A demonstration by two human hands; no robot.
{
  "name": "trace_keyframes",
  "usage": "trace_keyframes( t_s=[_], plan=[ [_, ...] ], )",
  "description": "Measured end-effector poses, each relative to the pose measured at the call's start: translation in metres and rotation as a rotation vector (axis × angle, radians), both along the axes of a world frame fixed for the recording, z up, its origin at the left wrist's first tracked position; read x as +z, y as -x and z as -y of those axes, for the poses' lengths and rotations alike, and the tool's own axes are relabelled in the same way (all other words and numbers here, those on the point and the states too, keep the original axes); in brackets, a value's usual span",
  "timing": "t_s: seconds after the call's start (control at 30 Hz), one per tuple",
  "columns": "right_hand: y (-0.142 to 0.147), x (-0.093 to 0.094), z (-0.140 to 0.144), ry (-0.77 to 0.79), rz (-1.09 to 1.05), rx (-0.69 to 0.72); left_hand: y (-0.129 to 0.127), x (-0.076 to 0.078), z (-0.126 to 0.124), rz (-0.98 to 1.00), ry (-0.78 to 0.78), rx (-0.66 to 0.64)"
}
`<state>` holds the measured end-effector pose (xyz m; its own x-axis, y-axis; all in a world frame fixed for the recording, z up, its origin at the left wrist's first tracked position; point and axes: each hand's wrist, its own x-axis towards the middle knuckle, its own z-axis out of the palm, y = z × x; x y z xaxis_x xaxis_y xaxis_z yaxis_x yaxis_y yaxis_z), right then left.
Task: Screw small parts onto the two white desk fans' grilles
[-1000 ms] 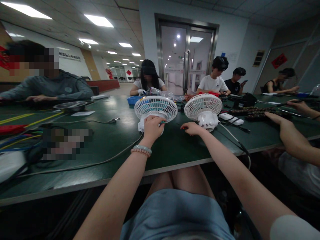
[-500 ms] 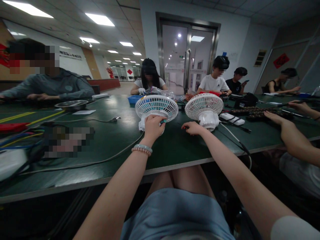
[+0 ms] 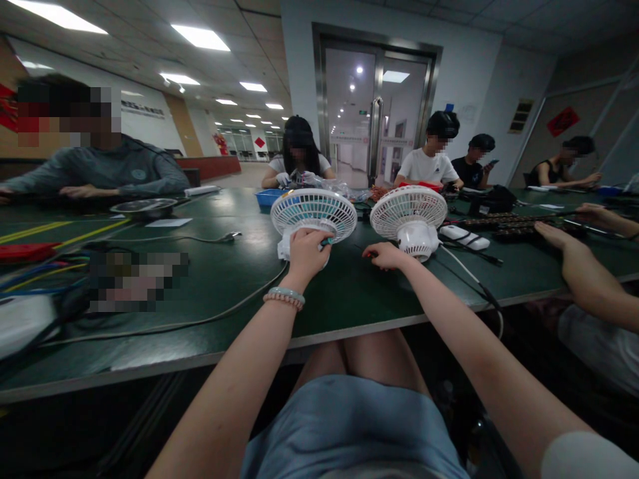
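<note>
Fingers of the left hand [image 3: 305, 256] are bent narrow around a small teal piece [image 3: 326, 242], and this hand seems to rest on the back of the left fan [image 3: 313, 211] at 12 o'clock, probably to keep it steady. Fingers of the right hand [image 3: 388, 256] are closed around a small red-and-dark piece [image 3: 370, 254], maybe a tool handle; I cannot tell surely. This hand is just beside the right fan [image 3: 414, 236] at 1 o'clock; whether they touch, I cannot tell. Both fans are on the desk [image 3: 344, 299], motor side toward the person, perhaps so that the backs are easy to reach. A white box [image 3: 465, 237] lies at 2 o'clock, with dark cable across it, likely for tidiness.
</note>
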<state>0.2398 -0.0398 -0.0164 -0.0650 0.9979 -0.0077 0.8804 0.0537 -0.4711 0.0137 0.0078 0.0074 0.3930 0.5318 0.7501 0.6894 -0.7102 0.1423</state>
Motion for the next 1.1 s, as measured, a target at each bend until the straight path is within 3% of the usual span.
trace_keyframes(
  t_s=[0.3,0.87,1.0,1.1],
  plan=[
    [-0.0017,0.0007,-0.0056,-0.179,0.175,0.082,0.0008,0.0000,0.0010,0.010,0.001,-0.001],
    [-0.0026,-0.0043,-0.0088,-0.150,0.277,0.090,0.0040,0.0011,0.0025,0.048,0.038,-0.067],
    [-0.0020,-0.0061,-0.0085,-0.148,0.308,0.060,0.0036,0.0022,0.0044,0.141,0.057,-0.081],
    [-0.0014,-0.0078,-0.0088,-0.146,0.326,0.028,0.0045,0.0013,0.0015,0.312,0.040,-0.001]
  ],
)
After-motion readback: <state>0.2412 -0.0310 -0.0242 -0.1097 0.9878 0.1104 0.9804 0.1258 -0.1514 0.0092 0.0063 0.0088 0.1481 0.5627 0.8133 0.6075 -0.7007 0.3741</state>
